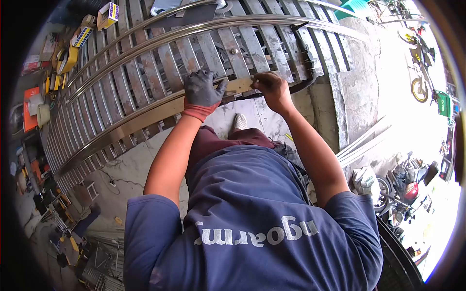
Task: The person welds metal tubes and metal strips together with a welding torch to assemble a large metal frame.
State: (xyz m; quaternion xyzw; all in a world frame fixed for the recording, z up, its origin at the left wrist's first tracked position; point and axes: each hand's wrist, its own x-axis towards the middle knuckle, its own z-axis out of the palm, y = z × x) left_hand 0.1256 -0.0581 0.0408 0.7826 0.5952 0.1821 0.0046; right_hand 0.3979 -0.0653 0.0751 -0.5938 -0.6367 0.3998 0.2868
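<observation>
My left hand (202, 91) wears a dark grey glove with a red cuff. Its fingers are closed over a long flat metal bar (153, 114), which lies along the near edge of the slatted metal bench (208, 53). My right hand (273, 89) looks bare, its fingers curled together near the bar's right end. Whatever sits between those fingers is too small to make out. A dark rod-like tool (238, 97) passes just below the bar between my hands. Right of my right hand, a black clamp-like piece (306, 56) rests on the slats.
Shiny metal tubes (194, 28) lie lengthwise across the bench. Small boxes (108, 16) and yellow items stand at its left end. A concrete ledge (357, 82), pale lengths of stock (364, 140) and parked motorcycles (418, 68) are on the right. A small metal frame (87, 190) stands on the left floor.
</observation>
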